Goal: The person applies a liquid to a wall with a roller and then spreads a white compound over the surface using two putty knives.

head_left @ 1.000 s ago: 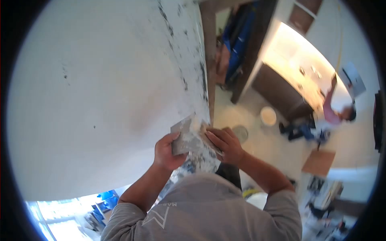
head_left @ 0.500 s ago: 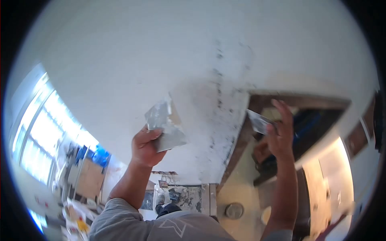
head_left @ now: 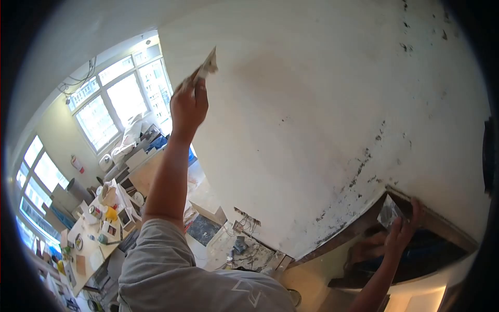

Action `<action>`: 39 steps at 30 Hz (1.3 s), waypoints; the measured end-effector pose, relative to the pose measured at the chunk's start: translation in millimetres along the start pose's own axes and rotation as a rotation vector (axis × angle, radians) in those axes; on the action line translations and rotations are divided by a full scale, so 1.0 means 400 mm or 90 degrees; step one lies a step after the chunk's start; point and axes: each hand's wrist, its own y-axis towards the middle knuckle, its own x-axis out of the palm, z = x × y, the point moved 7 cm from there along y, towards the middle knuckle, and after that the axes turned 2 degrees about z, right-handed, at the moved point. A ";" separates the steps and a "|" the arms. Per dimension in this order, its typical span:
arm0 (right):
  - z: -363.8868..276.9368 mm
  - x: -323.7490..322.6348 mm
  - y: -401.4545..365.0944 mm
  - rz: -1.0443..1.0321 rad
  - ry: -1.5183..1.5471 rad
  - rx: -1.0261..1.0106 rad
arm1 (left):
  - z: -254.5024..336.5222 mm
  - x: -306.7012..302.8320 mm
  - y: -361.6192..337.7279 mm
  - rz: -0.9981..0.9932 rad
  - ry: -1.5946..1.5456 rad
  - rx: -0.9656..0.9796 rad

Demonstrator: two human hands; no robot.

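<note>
My left hand [head_left: 188, 108] is raised high at the upper left, its fingers closed around a putty knife [head_left: 209, 63]. That blade is seen nearly edge-on, tip upward, with some pale filler on it. Behind it is a white wall [head_left: 291, 130] with a greyish-brown smudge and a diagonal line of dark spots. Low on the right, my right hand [head_left: 400, 231] grips a second, shiny metal putty knife [head_left: 389, 212] in front of the dark wooden frame [head_left: 442, 221] of an opening in the wall. Its handle is hidden by the fingers.
Left of the wall, a table [head_left: 92, 260] carries several bottles, cans and boxes. Windows [head_left: 125, 96] stand at the back left, with a fire extinguisher [head_left: 77, 164] on the wall nearby. Rubble and cables lie on a dusty surface [head_left: 218, 255] below me.
My view has swung left, bringing the windows and table in. My left hand has lifted the putty knife up and turned it edge-on. My right hand now appears lower and farther right.
</note>
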 end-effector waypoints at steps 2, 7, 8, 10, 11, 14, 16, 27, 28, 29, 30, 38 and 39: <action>0.007 0.003 -0.006 0.013 -0.010 -0.012 | -0.001 0.011 0.070 0.137 0.038 0.118; 0.037 0.011 -0.023 0.010 -0.020 0.062 | -0.037 0.214 0.022 0.079 0.188 0.112; 0.031 0.009 -0.019 0.013 -0.012 0.054 | -0.005 0.220 -0.022 0.045 0.164 0.122; 0.039 0.012 -0.028 -0.010 -0.036 0.037 | 0.042 0.183 -0.094 -0.024 0.087 0.126; 0.043 0.016 -0.033 -0.022 -0.048 0.029 | 0.061 0.157 -0.103 -0.061 0.038 0.117; 0.035 0.010 -0.027 -0.028 -0.010 0.058 | -0.062 0.109 -0.036 -0.074 0.052 -0.118; 0.044 0.009 -0.034 -0.043 0.012 0.084 | -0.145 0.084 0.035 -0.079 0.065 -0.261; -0.025 -0.022 0.031 0.043 0.066 -0.042 | 0.037 0.132 0.082 0.045 -0.099 -0.182; -0.015 -0.017 0.026 0.012 0.082 -0.027 | 0.079 0.144 0.064 0.034 -0.118 -0.157; -0.012 -0.018 0.026 0.021 0.081 -0.019 | 0.126 0.158 0.048 0.025 -0.136 -0.131; -0.014 -0.017 0.027 0.031 0.081 -0.010 | 0.191 0.156 0.036 0.041 -0.129 -0.078; -0.033 -0.017 0.015 0.072 0.035 -0.055 | 0.421 0.075 -0.073 -0.117 -0.288 0.164; -0.079 -0.022 0.031 0.096 -0.011 -0.120 | 0.364 0.049 -0.063 -0.075 -0.354 0.186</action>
